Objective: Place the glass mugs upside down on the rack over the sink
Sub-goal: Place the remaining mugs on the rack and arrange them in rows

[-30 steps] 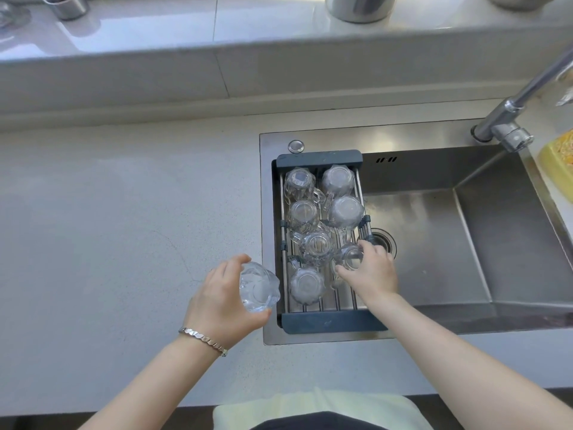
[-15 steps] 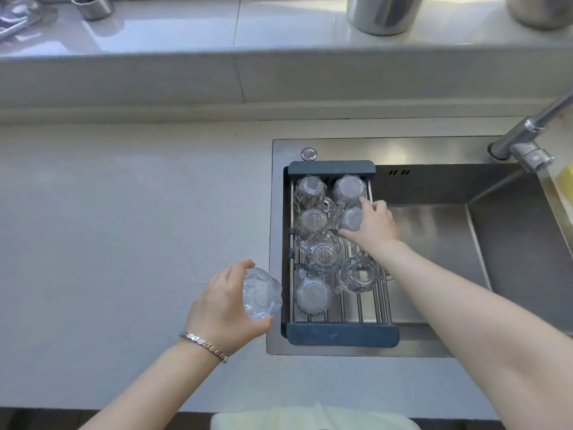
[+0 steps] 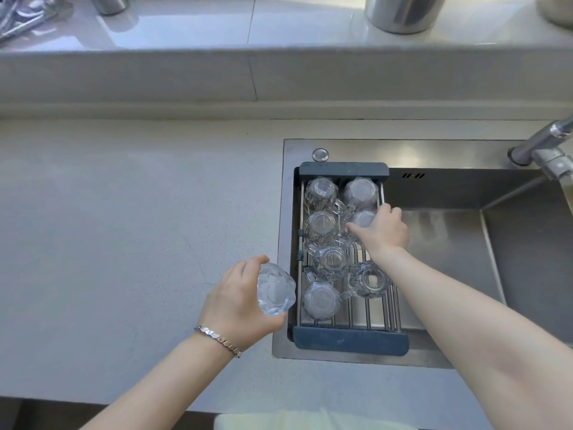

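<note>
No writing shows; left hand (image 3: pixel 238 302) grips one mug (image 3: pixel 275 289), right hand (image 3: pixel 383 231) clasps another mug (image 3: pixel 363 219) on the rack (image 3: pixel 350 339).

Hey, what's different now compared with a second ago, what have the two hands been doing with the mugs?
The right hand let go of the near-right mug, now standing free on the rack, and reached away to the second mug in the right row, which it now touches. The left hand kept hold of its mug beside the sink; the other racked mugs did not move.
</note>
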`<action>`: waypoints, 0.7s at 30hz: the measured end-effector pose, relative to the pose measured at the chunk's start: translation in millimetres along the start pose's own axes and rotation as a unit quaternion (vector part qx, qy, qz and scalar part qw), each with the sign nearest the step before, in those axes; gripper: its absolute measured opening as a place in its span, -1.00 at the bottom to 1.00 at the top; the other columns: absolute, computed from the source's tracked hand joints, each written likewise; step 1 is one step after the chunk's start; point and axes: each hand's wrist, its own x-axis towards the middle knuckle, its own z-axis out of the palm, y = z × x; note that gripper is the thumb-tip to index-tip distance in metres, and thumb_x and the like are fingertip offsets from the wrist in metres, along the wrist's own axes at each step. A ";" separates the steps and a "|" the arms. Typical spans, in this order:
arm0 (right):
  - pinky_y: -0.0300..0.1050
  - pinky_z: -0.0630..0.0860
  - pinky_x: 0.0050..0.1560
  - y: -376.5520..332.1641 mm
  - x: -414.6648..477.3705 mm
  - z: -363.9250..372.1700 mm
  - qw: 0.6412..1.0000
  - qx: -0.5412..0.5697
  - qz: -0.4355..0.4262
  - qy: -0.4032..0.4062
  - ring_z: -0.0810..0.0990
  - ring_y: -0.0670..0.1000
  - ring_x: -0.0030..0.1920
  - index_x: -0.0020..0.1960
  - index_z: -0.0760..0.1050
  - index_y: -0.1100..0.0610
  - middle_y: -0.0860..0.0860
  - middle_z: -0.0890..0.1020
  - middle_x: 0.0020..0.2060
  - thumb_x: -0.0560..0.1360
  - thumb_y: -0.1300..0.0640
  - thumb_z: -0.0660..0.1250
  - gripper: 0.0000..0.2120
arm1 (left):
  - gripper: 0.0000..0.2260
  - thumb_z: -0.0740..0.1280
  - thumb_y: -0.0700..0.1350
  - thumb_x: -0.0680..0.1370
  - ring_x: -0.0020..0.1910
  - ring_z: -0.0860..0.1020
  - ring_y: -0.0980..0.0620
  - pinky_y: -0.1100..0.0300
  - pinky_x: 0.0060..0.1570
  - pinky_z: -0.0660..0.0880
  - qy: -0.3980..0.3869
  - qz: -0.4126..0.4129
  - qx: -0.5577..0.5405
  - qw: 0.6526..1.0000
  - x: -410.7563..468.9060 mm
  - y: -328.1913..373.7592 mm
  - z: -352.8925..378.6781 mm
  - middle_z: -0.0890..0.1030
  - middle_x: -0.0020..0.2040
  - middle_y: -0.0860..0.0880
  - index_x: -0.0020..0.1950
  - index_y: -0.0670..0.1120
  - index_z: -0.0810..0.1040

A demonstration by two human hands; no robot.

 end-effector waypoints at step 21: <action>-0.02 0.45 0.13 63.5 -45.1 -1.2 0.949 -0.097 -0.272 -0.129 0.38 0.11 0.27 0.38 0.30 0.01 0.04 0.33 0.34 0.35 0.22 0.39 -0.37 | -0.30 0.46 0.07 0.30 0.27 0.40 0.08 0.18 0.17 0.43 -0.007 0.037 0.006 0.999 1.0 10.7 11.2 0.44 0.28 0.08 0.37 0.03 0.24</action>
